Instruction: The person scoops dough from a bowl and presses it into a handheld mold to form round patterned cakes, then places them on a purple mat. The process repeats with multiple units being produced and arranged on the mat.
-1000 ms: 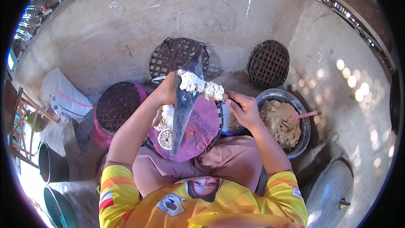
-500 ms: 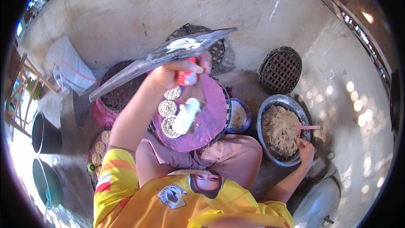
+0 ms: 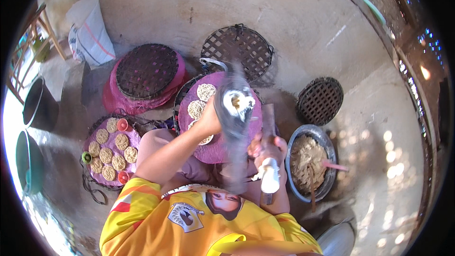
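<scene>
My left hand [image 3: 211, 119] is closed round a dark wooden press board [image 3: 233, 132], smeared by motion, with pale dough [image 3: 237, 102] around an opening in it. Closed as well, my right hand [image 3: 266, 148] grips a wooden bar [image 3: 268, 121] bearing a white, dough-coated cylindrical plunger [image 3: 270, 180]. The two parts are apart. Under the board lies a round purple mat [image 3: 250, 135] on a woven tray, with several coiled noodle rounds [image 3: 206, 92] on its left side. The board and my left forearm hide some of the mat.
A metal basin [image 3: 332, 147] of dough [image 3: 308, 159] with a pink-handled tool [image 3: 334, 165] stands at the right. At the left lies a purple tray [image 3: 113, 148] with several noodle rounds. Woven trays [image 3: 147, 70], a white sack [image 3: 92, 33] and buckets [image 3: 31, 166] surround me.
My right hand has left the dough basin and now holds the bar with the white plunger. My left hand has lowered and turned the board. The red can-like part is no longer visible.
</scene>
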### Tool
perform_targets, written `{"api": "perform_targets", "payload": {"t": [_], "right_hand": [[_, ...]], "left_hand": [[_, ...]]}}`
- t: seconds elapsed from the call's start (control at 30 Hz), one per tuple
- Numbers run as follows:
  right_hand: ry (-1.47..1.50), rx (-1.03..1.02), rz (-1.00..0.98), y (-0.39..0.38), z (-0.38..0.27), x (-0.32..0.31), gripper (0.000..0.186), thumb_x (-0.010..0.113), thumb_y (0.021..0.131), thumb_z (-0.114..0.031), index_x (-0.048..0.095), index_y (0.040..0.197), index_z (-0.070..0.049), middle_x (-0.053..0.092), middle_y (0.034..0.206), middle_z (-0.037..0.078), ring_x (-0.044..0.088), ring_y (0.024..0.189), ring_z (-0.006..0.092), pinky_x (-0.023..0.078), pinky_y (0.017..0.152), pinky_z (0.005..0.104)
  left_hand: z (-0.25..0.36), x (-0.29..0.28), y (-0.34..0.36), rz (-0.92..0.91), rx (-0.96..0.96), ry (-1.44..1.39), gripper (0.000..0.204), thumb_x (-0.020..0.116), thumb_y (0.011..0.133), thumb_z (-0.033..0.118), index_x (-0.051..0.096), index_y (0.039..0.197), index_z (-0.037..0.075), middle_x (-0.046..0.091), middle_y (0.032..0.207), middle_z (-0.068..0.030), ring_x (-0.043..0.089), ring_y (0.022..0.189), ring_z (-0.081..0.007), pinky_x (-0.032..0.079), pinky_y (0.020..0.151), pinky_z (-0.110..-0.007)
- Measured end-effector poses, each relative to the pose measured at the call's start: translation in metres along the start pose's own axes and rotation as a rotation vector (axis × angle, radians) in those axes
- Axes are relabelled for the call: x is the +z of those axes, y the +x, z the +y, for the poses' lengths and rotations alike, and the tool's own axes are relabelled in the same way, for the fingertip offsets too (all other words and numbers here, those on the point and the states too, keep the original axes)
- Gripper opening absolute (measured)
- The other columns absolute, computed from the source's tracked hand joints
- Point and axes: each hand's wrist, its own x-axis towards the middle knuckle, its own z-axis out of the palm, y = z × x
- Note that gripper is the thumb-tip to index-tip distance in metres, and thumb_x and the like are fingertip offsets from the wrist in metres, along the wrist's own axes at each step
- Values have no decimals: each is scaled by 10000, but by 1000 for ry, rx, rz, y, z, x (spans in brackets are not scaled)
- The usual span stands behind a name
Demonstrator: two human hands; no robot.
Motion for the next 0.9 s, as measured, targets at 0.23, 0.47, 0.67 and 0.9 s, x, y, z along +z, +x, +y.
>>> {"api": "perform_targets", "payload": {"t": [0.23,0.47,0.67,0.9], "right_hand": [[81,-42,335,44,-1,-7,258,545,866,-316,470,945,-82,507,776,42,528,717,181,513,714,392],[-858,-598,468,43,11,36,657,515,785,-62,279,1397,-30,518,869,86,492,733,146,438,661,285],[-1455,-961,80,21,32,38,663,508,783,-100,247,1374,51,502,920,129,448,809,174,391,741,296],[-984,-359,276,42,12,50,945,640,682,-89,56,1424,-37,448,1200,188,469,1088,256,316,992,384]], "left_hand": [[-4,-45,-26,-39,551,1027,278,670,578,143,588,826,48,583,762,-93,570,773,-270,366,800,-383],[0,-49,-28,-222,653,1532,203,614,645,180,554,795,56,557,735,-61,595,743,-219,355,835,-374],[-13,-42,-26,-406,545,1461,286,617,626,202,570,861,47,600,788,-62,602,737,-216,373,781,-353],[-25,-38,-21,-590,403,1312,206,621,643,209,595,814,96,595,698,-31,587,686,-211,376,788,-344]]}}
